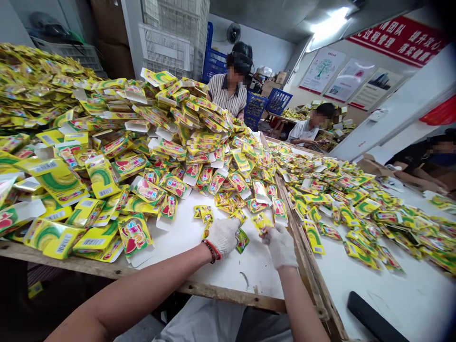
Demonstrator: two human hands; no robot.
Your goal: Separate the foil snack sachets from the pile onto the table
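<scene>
Both my hands wear white knit gloves. My left hand (pixel 223 235) is closed on a small yellow-green sachet (pixel 242 240) just above the white table top (pixel 185 237). A red bead bracelet circles that wrist. My right hand (pixel 280 243) pinches another small yellow sachet (pixel 261 222) at its fingertips. Loose sachets (pixel 204 213) lie right in front of my hands. A huge heap of yellow cardboard boxes (pixel 107 142) rises to the left and behind.
A wooden rail (pixel 302 256) splits this table from the right-hand table (pixel 392 294), strewn with more sachets (pixel 356 209). A black object (pixel 374 320) lies near its front. Three other people sit at the far end and right. Crates stack at the back.
</scene>
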